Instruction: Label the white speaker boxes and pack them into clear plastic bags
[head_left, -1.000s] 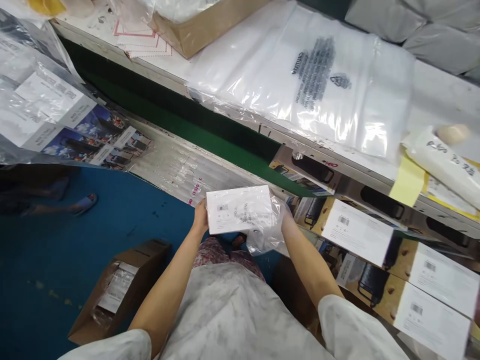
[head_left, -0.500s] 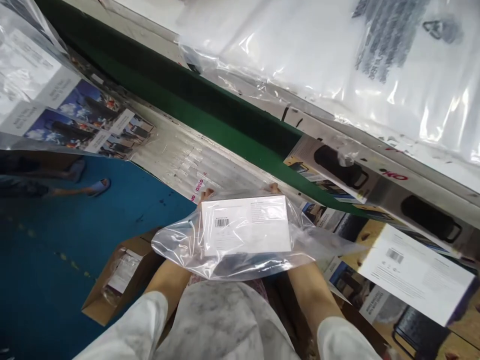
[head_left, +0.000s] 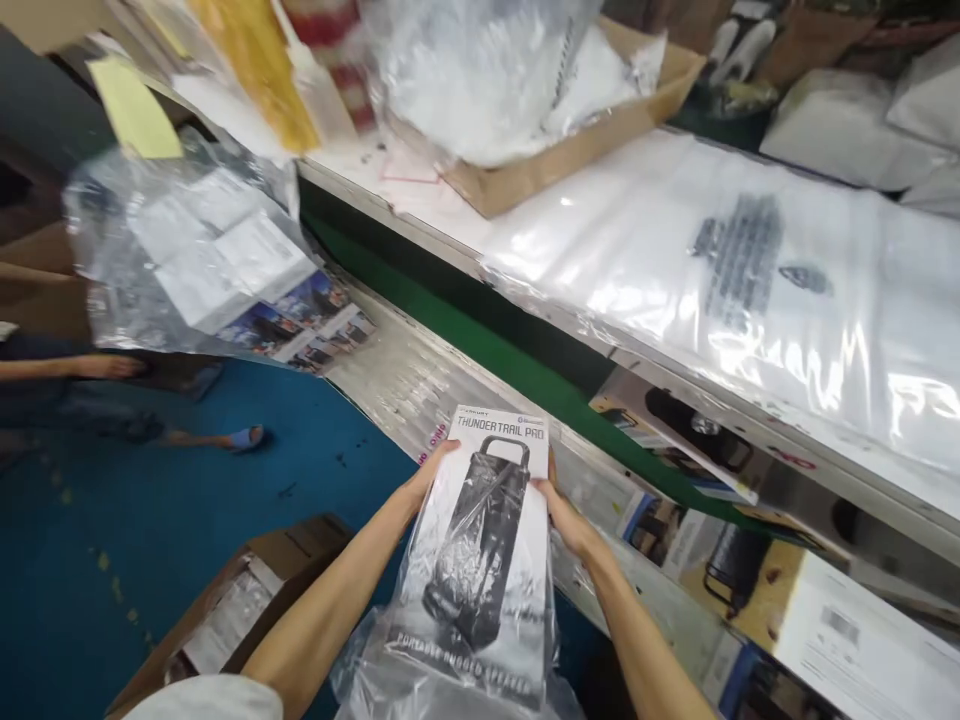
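A printed speaker box (head_left: pixel 480 540) stretches away from my body, front face up, showing a black speaker with a carry handle. A clear plastic bag (head_left: pixel 375 680) covers its near part and bunches up close to me. My left hand (head_left: pixel 431 468) grips the far left edge of the box, thumb on the face. On the opposite edge, my right hand (head_left: pixel 561 512) holds it too, thumb on the front and fingers mostly hidden behind.
Boxes in a clear bag (head_left: pixel 225 250) lie at left. More speaker boxes (head_left: pixel 847 620) sit at lower right. An open carton (head_left: pixel 277 570) stands on the blue floor. Above, a shelf carries plastic bags (head_left: pixel 637 250) and a cardboard tray (head_left: pixel 517 180). Another person's arm (head_left: pixel 90 367) shows far left.
The bagged box has turned from its white barcode end to its printed front face. My hands now show along its sides. The view has risen, revealing more of the shelf.
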